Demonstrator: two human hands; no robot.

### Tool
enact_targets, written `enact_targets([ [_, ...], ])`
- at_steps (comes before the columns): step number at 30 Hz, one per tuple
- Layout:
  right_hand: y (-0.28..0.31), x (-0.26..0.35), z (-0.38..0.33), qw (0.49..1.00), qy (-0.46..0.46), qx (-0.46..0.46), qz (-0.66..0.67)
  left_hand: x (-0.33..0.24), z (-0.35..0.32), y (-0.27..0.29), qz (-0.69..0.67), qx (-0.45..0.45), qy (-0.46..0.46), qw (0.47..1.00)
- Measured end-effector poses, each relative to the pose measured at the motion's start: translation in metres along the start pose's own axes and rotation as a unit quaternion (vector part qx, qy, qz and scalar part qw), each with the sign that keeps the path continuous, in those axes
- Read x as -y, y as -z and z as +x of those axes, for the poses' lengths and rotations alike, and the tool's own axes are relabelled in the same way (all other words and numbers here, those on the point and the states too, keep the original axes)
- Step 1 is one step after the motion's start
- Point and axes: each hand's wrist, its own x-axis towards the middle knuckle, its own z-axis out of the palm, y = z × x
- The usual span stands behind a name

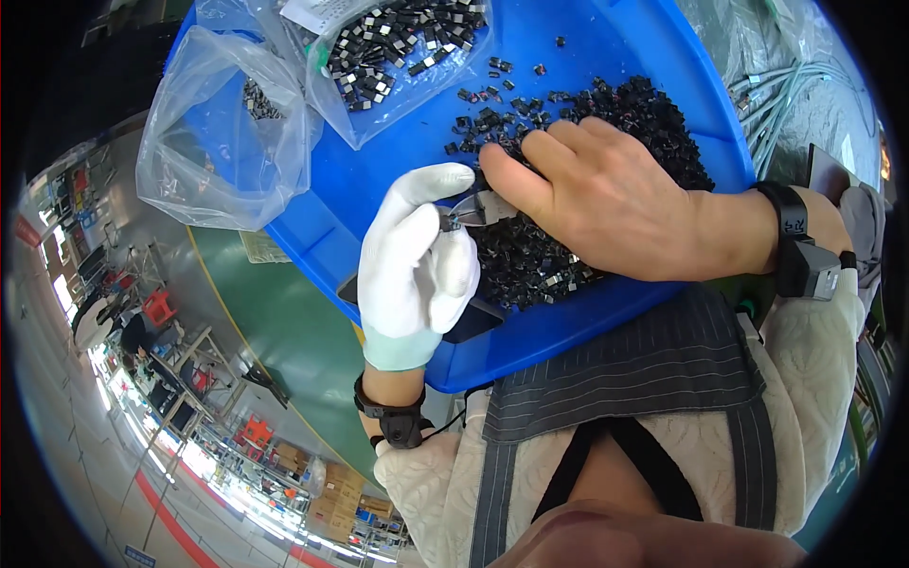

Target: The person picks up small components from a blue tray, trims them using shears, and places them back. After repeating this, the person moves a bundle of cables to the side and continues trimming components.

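My left hand [414, 260], in a white glove, pinches a small dark part [448, 223] between thumb and fingers. My bare right hand [606, 199] is closed on a pair of metal tweezers [490, 207], whose thin tips reach the small part. Most of the tweezers is hidden under the right fingers. Both hands are above a blue plastic tub [327, 237]. Beneath them lies a large heap of small black pieces [530, 270], with more of them spreading toward the tub's middle.
At the tub's far left sits a clear bag of black and silver parts [388, 47]. A second clear plastic bag [227, 142] hangs over the left rim. A flat black object [473, 322] lies in the tub by the left wrist. Pale cables [791, 99] are coiled at the right.
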Motion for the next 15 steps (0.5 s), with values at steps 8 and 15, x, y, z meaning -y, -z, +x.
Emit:
enact_targets([
  [8, 0.007, -0.001, 0.004, 0.973, -0.045, 0.089, 0.208, 0.008, -0.009, -0.008, 0.213, -0.069, -0.142, 0.964],
  [15, -0.002, -0.008, 0.008, 0.999, 0.01, -0.027, 0.038, 0.006, -0.009, -0.016, 0.23, -0.118, -0.105, 0.96],
])
